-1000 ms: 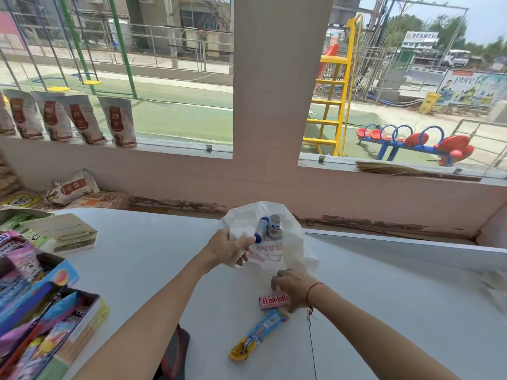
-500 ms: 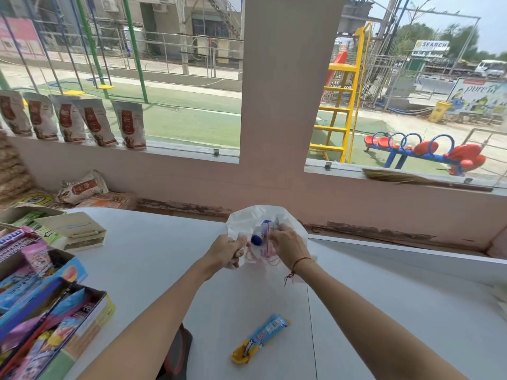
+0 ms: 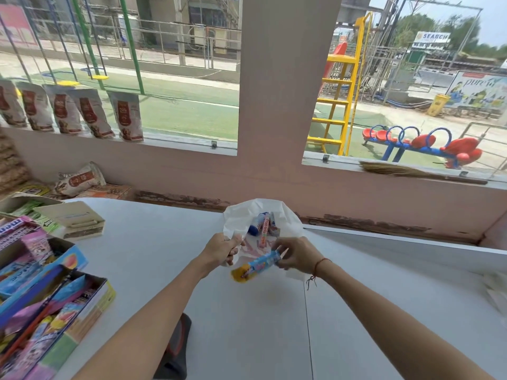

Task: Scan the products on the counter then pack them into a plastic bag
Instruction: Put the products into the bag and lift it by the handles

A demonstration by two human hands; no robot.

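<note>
- The left hand (image 3: 220,249) clenches the near edge of a white plastic bag (image 3: 288,223) on the white counter (image 3: 153,253), holding its mouth open.
- The right hand (image 3: 297,257) grasps a blue-and-yellow candy bar (image 3: 256,266) by one end, at the bag's mouth.
- A pink candy stick (image 3: 265,227) and a blue-capped bottle (image 3: 253,229) sit inside the bag.

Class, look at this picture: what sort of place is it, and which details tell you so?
Probably a small shop counter beside a playground. Open boxes of sweets sit on the white counter, matching packets line the window ledge, and the hands are packing a sweet wrapper into a plastic bag.
</note>
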